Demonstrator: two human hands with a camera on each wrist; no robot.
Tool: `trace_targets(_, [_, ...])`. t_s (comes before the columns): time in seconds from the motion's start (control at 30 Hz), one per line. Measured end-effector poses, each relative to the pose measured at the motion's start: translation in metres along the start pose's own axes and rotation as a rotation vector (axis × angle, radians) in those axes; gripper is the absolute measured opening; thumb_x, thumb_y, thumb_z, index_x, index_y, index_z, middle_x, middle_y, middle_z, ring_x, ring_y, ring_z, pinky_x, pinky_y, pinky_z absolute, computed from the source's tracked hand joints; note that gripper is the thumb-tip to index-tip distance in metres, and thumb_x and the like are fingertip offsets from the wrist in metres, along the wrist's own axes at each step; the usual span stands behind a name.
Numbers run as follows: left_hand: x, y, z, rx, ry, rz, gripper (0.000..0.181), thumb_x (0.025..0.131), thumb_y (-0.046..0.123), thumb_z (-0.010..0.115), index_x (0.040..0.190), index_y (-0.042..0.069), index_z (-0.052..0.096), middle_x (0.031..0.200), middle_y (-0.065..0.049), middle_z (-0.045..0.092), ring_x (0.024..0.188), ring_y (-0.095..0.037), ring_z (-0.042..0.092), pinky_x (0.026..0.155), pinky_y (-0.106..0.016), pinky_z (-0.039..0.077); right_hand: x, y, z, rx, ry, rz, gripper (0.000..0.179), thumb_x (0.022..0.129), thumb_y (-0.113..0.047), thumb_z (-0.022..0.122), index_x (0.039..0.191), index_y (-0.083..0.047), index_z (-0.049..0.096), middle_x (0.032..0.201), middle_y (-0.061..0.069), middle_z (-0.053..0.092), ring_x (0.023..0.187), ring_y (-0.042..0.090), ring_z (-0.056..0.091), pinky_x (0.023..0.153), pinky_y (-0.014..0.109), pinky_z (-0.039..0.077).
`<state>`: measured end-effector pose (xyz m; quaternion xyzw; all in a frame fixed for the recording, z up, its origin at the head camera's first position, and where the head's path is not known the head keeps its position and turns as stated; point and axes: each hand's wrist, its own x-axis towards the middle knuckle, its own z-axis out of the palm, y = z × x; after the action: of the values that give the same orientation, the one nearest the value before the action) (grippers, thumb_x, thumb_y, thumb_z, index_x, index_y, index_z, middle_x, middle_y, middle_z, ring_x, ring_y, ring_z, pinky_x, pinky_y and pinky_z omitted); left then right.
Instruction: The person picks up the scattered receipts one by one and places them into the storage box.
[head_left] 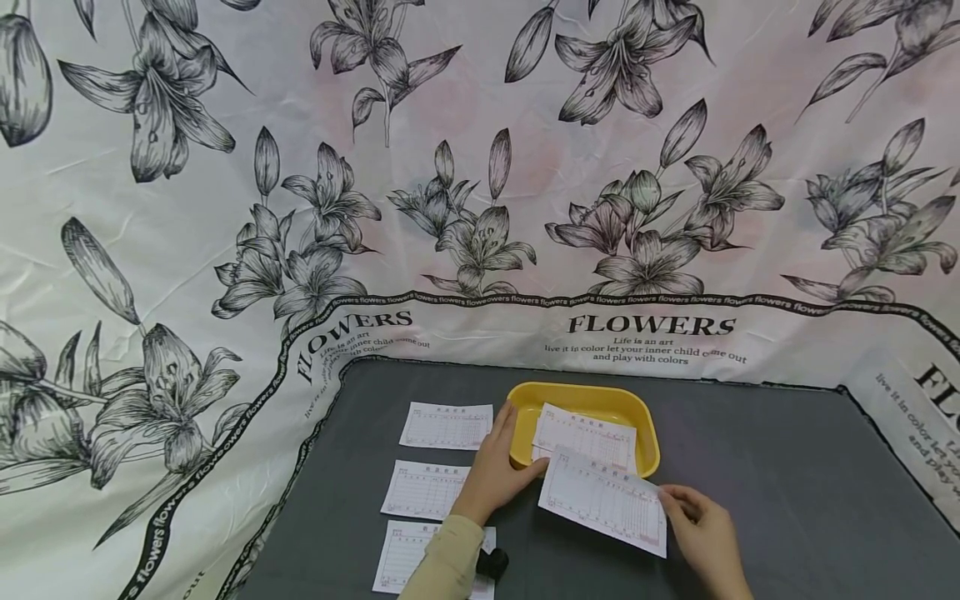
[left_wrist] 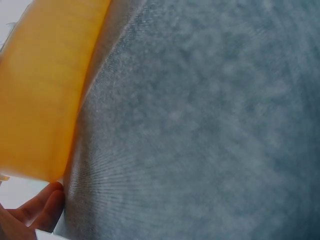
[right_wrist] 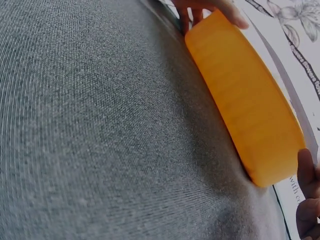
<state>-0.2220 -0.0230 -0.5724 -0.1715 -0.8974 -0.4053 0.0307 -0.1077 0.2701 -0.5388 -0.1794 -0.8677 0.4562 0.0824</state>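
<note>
On the left end of the tray (head_left: 648, 429): left hand (head_left: 495, 468), fingers stretched along the yellow side, thumb spread wide to the right, its tip beside the held slip (head_left: 603, 504); whether it touches that paper cannot be told.
Near right of the tray: right hand (head_left: 705, 529), narrow, pinching the right edge of the held slip between thumb and fingers.
Over the near rim: the held slip, printed with a ruled grid, slanting so that its right end lies nearer; it hides part of the rim and of the paper beyond.
Inside the tray: inner slip (head_left: 588, 433), print up, with a strip of white paper showing at its near left edge.
Left column: far slip (head_left: 446, 426), middle slip (head_left: 422, 487) and near slip (head_left: 397, 550), set apart; the left arm covers part of the last two.
Right of the beige sleeve (head_left: 450, 554): black object (head_left: 492, 564), too unclear to name.
Underneath: dark grey cloth (head_left: 772, 475).
Far and left: white sheet (head_left: 480, 108) with drawn lilies and "FLOWERS" lettering.
</note>
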Motion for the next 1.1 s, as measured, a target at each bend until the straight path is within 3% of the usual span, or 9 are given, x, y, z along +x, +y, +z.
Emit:
trace_targets(0.27, [0.0,0.0,-0.001,-0.02,0.0,0.008,0.101,0.093,0.059,0.074,0.17,0.014,0.025,0.178,0.005,0.016,0.153,-0.032,0.041,0.122,-0.054,0.039,0.003,-0.001,0.001,0.101,0.178,-0.014,0.027,0.104,-0.014,0.068,0.115,0.01,0.075,0.096,0.021,0.079,0.07,-0.004,0.06,0.057,0.016,0.046])
trace_targets(0.43, [-0.001,0.001,-0.001,-0.027,-0.012,0.005,0.106,0.092,0.069,0.07,0.17,0.014,0.024,0.178,0.003,0.016,0.157,-0.032,0.035,0.124,-0.055,0.035,0.008,-0.004,0.002,0.105,0.214,0.027,0.032,0.105,-0.019,0.068,0.117,0.01,0.075,0.093,0.018,0.079,0.067,-0.005,0.058,0.054,0.017,0.044])
trace_targets(0.8, [-0.002,0.001,-0.002,-0.024,-0.006,-0.001,0.104,0.093,0.061,0.075,0.17,0.013,0.024,0.178,0.003,0.016,0.158,-0.031,0.033,0.126,-0.055,0.033,0.017,-0.009,0.009,0.142,0.283,0.007,0.027,0.102,-0.014,0.069,0.113,0.008,0.077,0.093,0.019,0.079,0.065,-0.012,0.057,0.053,0.014,0.045])
trace_targets(1.1, [-0.001,-0.001,0.0,-0.023,-0.012,0.004,0.103,0.093,0.061,0.075,0.171,0.014,0.024,0.178,0.006,0.015,0.158,-0.03,0.033,0.126,-0.053,0.033,0.026,-0.022,0.014,0.096,0.288,-0.011,0.029,0.103,-0.02,0.07,0.113,0.006,0.078,0.097,0.022,0.079,0.064,-0.007,0.056,0.051,0.017,0.043])
